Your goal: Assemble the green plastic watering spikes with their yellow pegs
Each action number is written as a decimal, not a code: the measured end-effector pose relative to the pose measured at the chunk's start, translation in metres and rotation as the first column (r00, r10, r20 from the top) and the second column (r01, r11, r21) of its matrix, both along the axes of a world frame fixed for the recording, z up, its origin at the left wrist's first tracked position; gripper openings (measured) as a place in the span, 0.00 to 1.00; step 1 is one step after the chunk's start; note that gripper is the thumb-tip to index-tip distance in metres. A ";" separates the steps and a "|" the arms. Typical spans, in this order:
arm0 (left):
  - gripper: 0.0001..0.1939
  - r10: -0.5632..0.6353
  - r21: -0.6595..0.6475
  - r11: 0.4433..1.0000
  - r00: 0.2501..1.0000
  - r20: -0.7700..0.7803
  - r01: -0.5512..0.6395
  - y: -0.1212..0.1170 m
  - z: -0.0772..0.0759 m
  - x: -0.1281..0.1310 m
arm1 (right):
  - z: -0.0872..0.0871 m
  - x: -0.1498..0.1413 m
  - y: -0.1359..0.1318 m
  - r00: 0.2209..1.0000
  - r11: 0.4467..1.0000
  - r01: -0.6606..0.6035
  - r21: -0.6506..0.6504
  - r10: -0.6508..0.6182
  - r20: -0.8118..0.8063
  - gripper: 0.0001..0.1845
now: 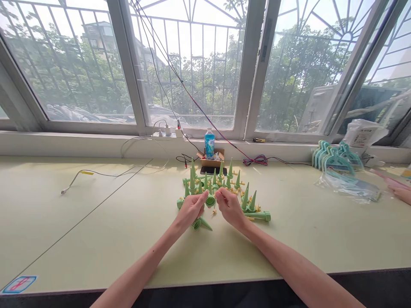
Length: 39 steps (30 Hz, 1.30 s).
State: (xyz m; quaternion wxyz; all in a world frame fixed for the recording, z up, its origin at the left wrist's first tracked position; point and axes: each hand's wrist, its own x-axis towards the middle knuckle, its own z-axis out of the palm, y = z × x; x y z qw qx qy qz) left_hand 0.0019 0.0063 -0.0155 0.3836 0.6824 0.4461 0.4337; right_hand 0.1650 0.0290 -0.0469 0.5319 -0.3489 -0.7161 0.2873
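My left hand is closed, its thumb and fingers gripping a green plastic plant-watering spike whose round open end faces me. Close to its right, my right hand is in a pinch; what lies between its fingertips is too small to make out. Beyond both hands, several green cone spikes stand point up among small yellow fittings. One yellow fitting lies on the table between my hands. Just below my left hand, a green spike lies on its side. Another long green spike lies right of my right hand.
Behind the spikes are a dark phone, a cardboard box and a blue bottle. A coiled cable lies to the right. Farther right are green hangers, a plastic bag and another person's hand. A white cable crosses the left side.
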 end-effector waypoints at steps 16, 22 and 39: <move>0.13 0.056 0.343 0.939 0.995 -0.078 -0.026 0.000 -0.003 0.004 | 0.000 -0.001 0.001 0.999 0.999 0.045 -0.005 -0.045 0.005 0.22; 0.16 0.171 0.259 0.952 0.985 -0.001 -0.165 0.001 -0.003 0.002 | -0.001 -0.001 0.001 0.994 0.995 0.101 0.006 -0.101 -0.030 0.20; 0.26 0.037 0.035 0.999 0.995 -0.088 -0.034 -0.001 0.003 -0.001 | 0.003 0.001 -0.001 0.996 0.995 0.072 0.075 -0.076 0.048 0.17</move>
